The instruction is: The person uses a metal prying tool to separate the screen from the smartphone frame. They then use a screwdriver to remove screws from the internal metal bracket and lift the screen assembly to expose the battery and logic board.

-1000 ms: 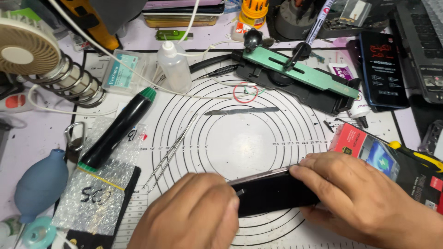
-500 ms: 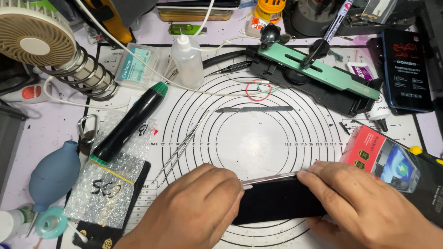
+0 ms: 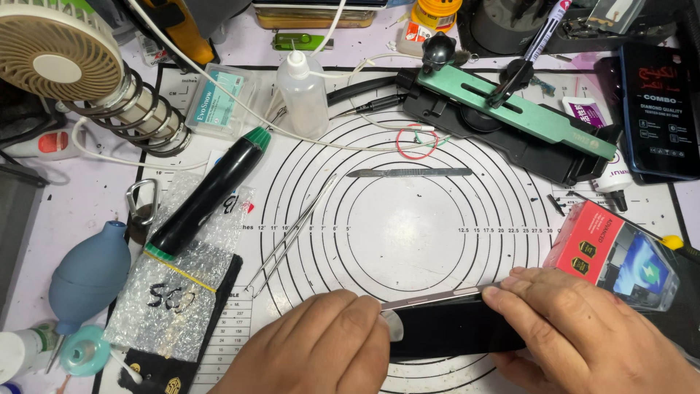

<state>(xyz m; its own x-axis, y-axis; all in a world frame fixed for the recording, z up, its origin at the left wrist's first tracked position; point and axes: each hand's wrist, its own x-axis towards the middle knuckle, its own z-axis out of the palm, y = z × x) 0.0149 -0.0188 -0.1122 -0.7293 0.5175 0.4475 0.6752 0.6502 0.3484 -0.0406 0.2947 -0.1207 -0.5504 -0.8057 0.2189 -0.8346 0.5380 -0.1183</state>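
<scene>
Both hands, left hand [image 3: 317, 343] and right hand [image 3: 583, 328], remain clamped on the dark phone [image 3: 456, 328]; grip unchanged, a thin pick [image 3: 392, 326] at its edge.

The phone [image 3: 456, 328] was a flat black slab with a thin metallic frame along its upper long edge. It lay lengthwise, left to right, at the near edge of the white mat [image 3: 408, 233] printed with concentric rings. Its dark face pointed up. A small pale pick [image 3: 394, 326] touched its left end. Both ends of the phone were covered by fingers.
</scene>
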